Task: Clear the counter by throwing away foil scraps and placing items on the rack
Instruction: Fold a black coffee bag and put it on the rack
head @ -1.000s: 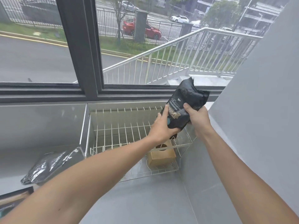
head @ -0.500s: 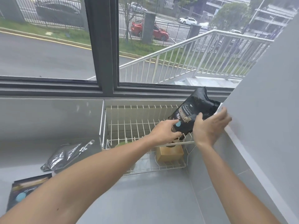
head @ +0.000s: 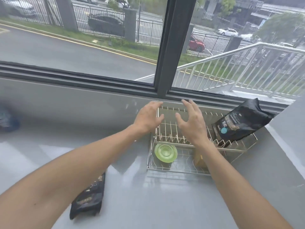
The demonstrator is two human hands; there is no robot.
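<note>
A black foil bag with gold print and a blue dot leans upright at the right end of the wire rack, against the wall. My left hand and my right hand hover over the rack's left part, fingers spread, holding nothing. On the rack's lower tier sit a green plate and a tan box, the box partly hidden by my right forearm. A second black bag lies flat on the grey counter, partly under my left forearm.
A blurred dark blue item sits at the far left edge of the counter. A grey wall closes the right side. The window sill runs behind the rack.
Both hands have let go of the black bag, which now stands on the rack, and have drawn back to the left. The view has swung left.
</note>
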